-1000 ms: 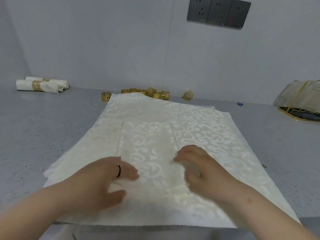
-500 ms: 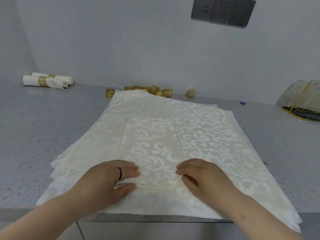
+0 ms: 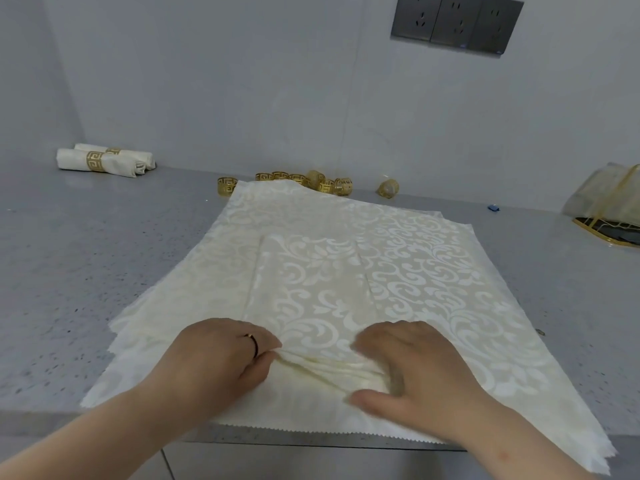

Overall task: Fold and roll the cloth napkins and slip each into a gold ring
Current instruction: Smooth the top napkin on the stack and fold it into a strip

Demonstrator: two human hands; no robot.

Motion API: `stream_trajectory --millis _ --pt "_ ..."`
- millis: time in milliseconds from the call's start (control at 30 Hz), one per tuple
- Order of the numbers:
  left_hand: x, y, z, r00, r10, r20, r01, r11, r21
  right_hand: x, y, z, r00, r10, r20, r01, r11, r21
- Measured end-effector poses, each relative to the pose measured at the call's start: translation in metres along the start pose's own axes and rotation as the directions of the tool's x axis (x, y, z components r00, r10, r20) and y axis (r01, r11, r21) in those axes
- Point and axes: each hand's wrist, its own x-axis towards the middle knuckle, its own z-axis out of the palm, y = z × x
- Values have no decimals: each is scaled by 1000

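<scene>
Cream folded napkin bunched at 6 o'clock, near end gripped by left hand and right hand, fingers curled, palms down, on grey surface.

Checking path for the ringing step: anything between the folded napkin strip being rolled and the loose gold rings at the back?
No object blocks it. Both hands, left and right, grip the folded napkin strip; only the flat napkin stack lies between it and the loose gold rings, its far edge reaching them.

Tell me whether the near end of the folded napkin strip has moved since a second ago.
Yes. The folded napkin strip's near end, earlier flat, is now bunched up between both hands, rolled away from the counter's front edge toward the gold rings.
</scene>
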Motion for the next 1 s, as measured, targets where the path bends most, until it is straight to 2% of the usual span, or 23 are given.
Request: stream_trajectory --millis 67,133,167,267,333,433,533,600,733,800,900,1000 --pt "4 -1 -4 999 -40 36 41 999 -15 6 -3 2 1000 4 -16 -5 998 -56" --pt "7 -3 -7 994 -98 51 100 994 -38 10 -6 1 1000 17 3 -16 999 -43" --pt "8 -4 -9 991 -120 59 124 991 -59 12 -6 -1 999 26 23 -26 1000 18" --pt "11 -11 -14 959 -263 109 284 908 -307 15 -6 -6 986 128 111 -153 955 255" --pt "7 -15 -14 938 -308 160 346 860 -374 16 -2 -8 975 178 133 -212 923 322" --pt "10 -14 -16 917 -298 265 382 848 -366 17 4 -10 965 170 201 -223 933 282" --pt "12 -12 -17 901 -324 289 422 810 -408 18 6 -7 973 163 162 -206 934 293" --pt "12 -12 -18 881 -353 315 462 786 -410 19 7 -8 960 237 148 -275 894 355" --pt "5 -12 -22 858 -335 390 469 819 -330 16 11 -11 921 334 202 -390 792 469" --pt "3 -15 -21 867 -342 362 455 839 -299 13 12 -9 914 348 208 -405 761 507" --pt "2 -22 -22 869 -351 350 469 808 -356 13 11 -9 897 407 175 -433 723 538" --pt "7 -28 -31 812 -307 496 504 797 -332 21 17 -12 876 444 187 -473 715 515"
